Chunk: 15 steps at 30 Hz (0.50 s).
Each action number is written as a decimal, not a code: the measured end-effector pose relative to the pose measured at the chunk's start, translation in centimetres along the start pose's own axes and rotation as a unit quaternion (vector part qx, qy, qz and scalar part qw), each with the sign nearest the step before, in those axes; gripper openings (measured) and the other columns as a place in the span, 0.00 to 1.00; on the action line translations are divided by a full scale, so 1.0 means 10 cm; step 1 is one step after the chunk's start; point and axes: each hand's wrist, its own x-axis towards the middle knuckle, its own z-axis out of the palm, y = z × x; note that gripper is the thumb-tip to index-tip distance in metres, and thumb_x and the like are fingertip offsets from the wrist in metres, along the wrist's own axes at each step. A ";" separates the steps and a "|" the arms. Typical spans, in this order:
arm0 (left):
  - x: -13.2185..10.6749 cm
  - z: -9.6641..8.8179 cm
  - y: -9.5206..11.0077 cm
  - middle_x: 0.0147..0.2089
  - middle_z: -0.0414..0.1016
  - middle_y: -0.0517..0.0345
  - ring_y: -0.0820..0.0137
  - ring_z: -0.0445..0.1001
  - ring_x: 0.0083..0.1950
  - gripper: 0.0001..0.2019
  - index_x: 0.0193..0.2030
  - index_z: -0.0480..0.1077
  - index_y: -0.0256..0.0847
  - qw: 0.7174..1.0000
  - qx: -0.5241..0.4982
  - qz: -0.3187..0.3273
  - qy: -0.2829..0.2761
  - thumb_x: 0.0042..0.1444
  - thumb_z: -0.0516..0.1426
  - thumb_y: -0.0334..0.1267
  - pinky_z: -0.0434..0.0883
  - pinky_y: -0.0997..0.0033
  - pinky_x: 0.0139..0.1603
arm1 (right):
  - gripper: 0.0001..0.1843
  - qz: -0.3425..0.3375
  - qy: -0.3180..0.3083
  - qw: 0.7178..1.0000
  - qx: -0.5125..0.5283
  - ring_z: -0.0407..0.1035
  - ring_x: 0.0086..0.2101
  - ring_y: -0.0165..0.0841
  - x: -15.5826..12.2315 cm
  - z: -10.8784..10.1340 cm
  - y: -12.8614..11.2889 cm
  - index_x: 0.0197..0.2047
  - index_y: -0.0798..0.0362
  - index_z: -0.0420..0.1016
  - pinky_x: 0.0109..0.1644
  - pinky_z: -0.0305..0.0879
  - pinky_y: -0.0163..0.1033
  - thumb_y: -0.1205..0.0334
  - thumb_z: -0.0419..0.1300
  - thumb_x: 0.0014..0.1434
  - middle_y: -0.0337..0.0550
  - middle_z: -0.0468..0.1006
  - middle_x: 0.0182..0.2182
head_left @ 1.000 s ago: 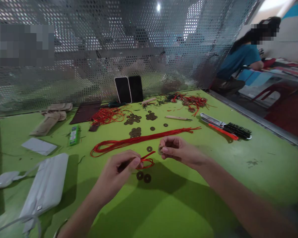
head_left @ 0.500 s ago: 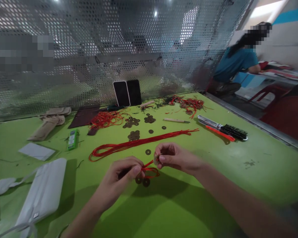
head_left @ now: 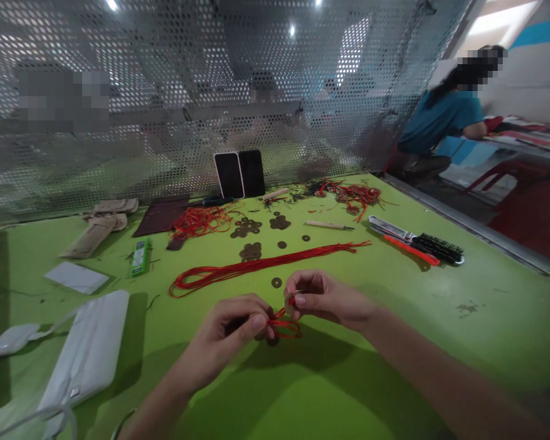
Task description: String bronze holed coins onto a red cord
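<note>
My left hand (head_left: 231, 327) pinches a short piece of red cord (head_left: 285, 327) that loops between both hands, low over the green table (head_left: 330, 379). My right hand (head_left: 323, 296) pinches a small round coin against the cord's other end; the coin is mostly hidden by my fingers. A dark coin (head_left: 273, 341) lies on the table just under the cord, partly hidden by it. A long bundle of red cord (head_left: 266, 264) stretches across the table just beyond my hands, with a single coin (head_left: 276, 282) beside it.
Piles of brown coins (head_left: 250, 250) and tangled red cord (head_left: 197, 221) lie further back, near two dark phones (head_left: 239, 173) leaning on a perforated metal screen. A black brush (head_left: 435, 247) lies right, white pouches (head_left: 85, 354) left. A person in blue sits at far right.
My hands have come closer together and the cord loop between them has tightened. The right hand has brought its coin up to the cord's end. The view shifted slightly.
</note>
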 end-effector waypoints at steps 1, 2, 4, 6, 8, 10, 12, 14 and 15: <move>0.00 0.01 -0.01 0.31 0.74 0.53 0.69 0.73 0.35 0.14 0.29 0.75 0.37 1.000 0.001 -0.004 0.001 0.61 0.54 0.42 0.69 0.71 0.37 | 0.12 0.002 -0.002 1.000 -0.004 0.73 0.28 0.24 0.00 0.01 0.01 0.34 0.56 0.74 0.35 0.69 0.29 0.62 0.71 0.48 0.36 0.78 0.28; 0.00 0.01 -0.01 0.31 0.74 0.53 0.69 0.73 0.35 0.14 0.29 0.74 0.37 1.000 0.002 -0.007 0.000 0.61 0.54 0.42 0.69 0.71 0.37 | 0.12 0.001 -0.005 1.000 -0.008 0.73 0.28 0.24 0.00 0.01 0.01 0.34 0.57 0.74 0.35 0.69 0.30 0.62 0.70 0.48 0.37 0.78 0.28; 0.01 0.02 -0.03 0.31 0.73 0.53 0.69 0.72 0.35 0.14 0.29 0.74 0.37 1.000 0.005 -0.015 -0.001 0.61 0.54 0.42 0.68 0.71 0.36 | 0.12 -0.001 -0.014 1.000 -0.015 0.74 0.29 0.24 0.00 0.02 0.02 0.35 0.57 0.75 0.36 0.69 0.30 0.61 0.69 0.50 0.38 0.78 0.28; 0.01 0.02 -0.05 0.32 0.72 0.53 0.69 0.72 0.35 0.14 0.29 0.74 0.37 1.000 0.004 -0.025 0.001 0.61 0.54 0.43 0.68 0.71 0.36 | 0.11 -0.002 -0.018 1.000 -0.022 0.74 0.30 0.24 0.00 0.02 0.02 0.35 0.57 0.75 0.38 0.69 0.30 0.62 0.69 0.51 0.38 0.79 0.28; 0.01 0.03 -0.06 0.32 0.72 0.53 0.69 0.72 0.35 0.15 0.30 0.74 0.36 0.999 0.006 -0.037 0.009 0.60 0.54 0.44 0.68 0.72 0.35 | 0.11 -0.004 -0.009 0.999 -0.038 0.74 0.31 0.25 0.00 0.02 0.02 0.36 0.56 0.75 0.40 0.69 0.32 0.62 0.69 0.50 0.39 0.80 0.30; 0.01 0.03 -0.07 0.32 0.71 0.53 0.70 0.71 0.34 0.15 0.30 0.74 0.36 0.999 0.014 -0.042 0.018 0.60 0.54 0.45 0.67 0.72 0.34 | 0.12 -0.008 0.010 0.998 -0.060 0.75 0.32 0.26 0.00 0.01 0.02 0.37 0.55 0.75 0.42 0.69 0.33 0.63 0.70 0.49 0.39 0.80 0.32; 0.02 0.03 -0.08 0.31 0.71 0.54 0.70 0.71 0.33 0.16 0.29 0.73 0.36 0.999 0.019 -0.042 0.023 0.60 0.54 0.45 0.66 0.72 0.34 | 0.13 -0.009 0.026 0.996 -0.079 0.74 0.33 0.26 0.00 0.02 0.02 0.38 0.55 0.76 0.43 0.68 0.33 0.64 0.70 0.48 0.39 0.80 0.32; 0.03 0.03 -0.08 0.30 0.70 0.54 0.70 0.70 0.33 0.16 0.29 0.73 0.36 0.999 0.022 -0.040 0.024 0.60 0.54 0.45 0.66 0.72 0.34 | 0.14 -0.010 0.035 0.996 -0.087 0.73 0.33 0.25 -0.01 0.03 0.02 0.38 0.54 0.76 0.42 0.68 0.33 0.64 0.71 0.47 0.38 0.79 0.31; 0.03 0.04 -0.09 0.30 0.70 0.54 0.70 0.70 0.33 0.16 0.29 0.73 0.36 0.999 0.022 -0.039 0.025 0.60 0.54 0.45 0.66 0.72 0.34 | 0.14 -0.011 0.036 0.995 -0.090 0.73 0.33 0.25 -0.01 0.03 0.02 0.38 0.54 0.76 0.42 0.67 0.33 0.64 0.71 0.46 0.38 0.79 0.31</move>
